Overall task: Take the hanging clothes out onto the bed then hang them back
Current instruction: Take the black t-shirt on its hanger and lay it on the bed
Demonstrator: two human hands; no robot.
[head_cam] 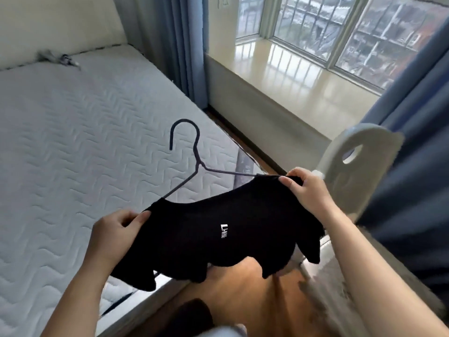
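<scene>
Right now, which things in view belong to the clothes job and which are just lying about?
Job: black top, dark hanger, bed mattress, left hand and right hand gripping the top's shoulders.
Lying about: grey scrap at the mattress head, white plastic panel, blue curtain, window ledge.

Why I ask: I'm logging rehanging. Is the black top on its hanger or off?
On. Both arms of the hanger vanish into the black top at its shoulders.
</scene>
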